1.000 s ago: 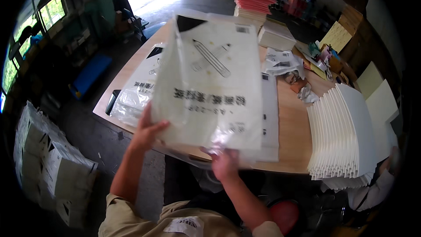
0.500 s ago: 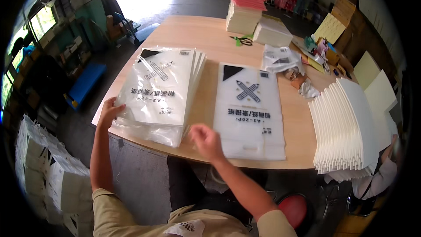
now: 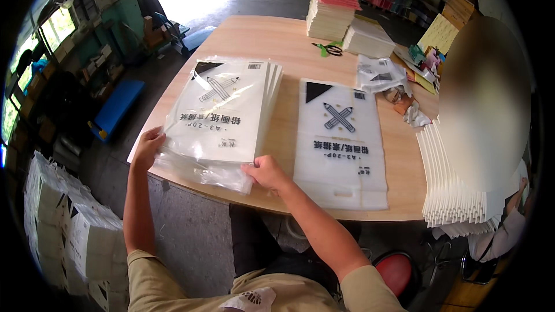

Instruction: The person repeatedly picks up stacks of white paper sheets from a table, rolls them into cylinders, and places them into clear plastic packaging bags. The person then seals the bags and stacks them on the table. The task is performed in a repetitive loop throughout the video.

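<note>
A clear plastic bag of drawing paper [image 3: 205,130], printed with crossed pencils and a black corner, lies on a small stack of similar packs at the left of the table. My left hand [image 3: 148,145] is closed on the bag's left edge, thumb on top. With the fingers of my right hand [image 3: 267,173] I pinch the loose clear plastic at the near right corner, past the end of the paper. To the right of these packs, a flat pile of empty printed bags [image 3: 341,176] lies near the table's front edge, touched by neither hand.
Fanned white paper [image 3: 454,182] stands along the table's right side, beside a co-worker's sleeve [image 3: 491,240]. Farther back are scissors [image 3: 329,49], a tall red-and-cream stack [image 3: 332,17] and crumpled plastic [image 3: 378,74]. Wrapped packs [image 3: 95,237] stand on the floor at left; a red stool [image 3: 396,274] is below.
My right hand has come down onto the bag's near right corner and closed on the plastic. My left hand stays on the left edge. The whole view has shifted slightly.
</note>
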Demonstrator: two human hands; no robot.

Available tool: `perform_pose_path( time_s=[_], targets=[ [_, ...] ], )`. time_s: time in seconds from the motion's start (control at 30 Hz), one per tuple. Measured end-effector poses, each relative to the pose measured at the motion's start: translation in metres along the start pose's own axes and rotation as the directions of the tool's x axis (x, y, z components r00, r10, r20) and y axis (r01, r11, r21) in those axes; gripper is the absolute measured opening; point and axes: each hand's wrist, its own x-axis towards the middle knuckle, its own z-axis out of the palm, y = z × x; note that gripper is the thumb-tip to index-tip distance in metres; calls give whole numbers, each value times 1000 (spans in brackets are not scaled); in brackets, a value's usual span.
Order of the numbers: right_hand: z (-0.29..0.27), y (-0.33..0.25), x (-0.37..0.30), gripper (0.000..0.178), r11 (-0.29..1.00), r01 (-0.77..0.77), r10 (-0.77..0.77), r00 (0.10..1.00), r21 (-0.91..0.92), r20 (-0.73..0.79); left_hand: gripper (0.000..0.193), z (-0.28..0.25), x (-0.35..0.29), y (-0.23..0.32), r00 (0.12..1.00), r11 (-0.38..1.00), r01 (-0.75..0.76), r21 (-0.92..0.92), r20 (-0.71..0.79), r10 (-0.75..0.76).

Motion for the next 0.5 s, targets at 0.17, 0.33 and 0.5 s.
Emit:
perform_pose_path(
  time_s=[0.17, 0.33, 0.5],
  targets=[
    [3, 1, -9, 39, 982, 46, -72, 988, -184, -137, 57, 11, -29, 14, 996, 992, -87, 91, 21, 86],
    [7, -19, -25, 41, 899, 101, -188, 968, -426, -167, 67, 7, -35, 9, 991, 977, -136, 164, 29, 133],
    [19, -17, -30, 32, 669, 181, -335, 939, -721, -74, 54, -25, -5, -26, 978, 880, -201, 430, 42, 203]
  ],
)
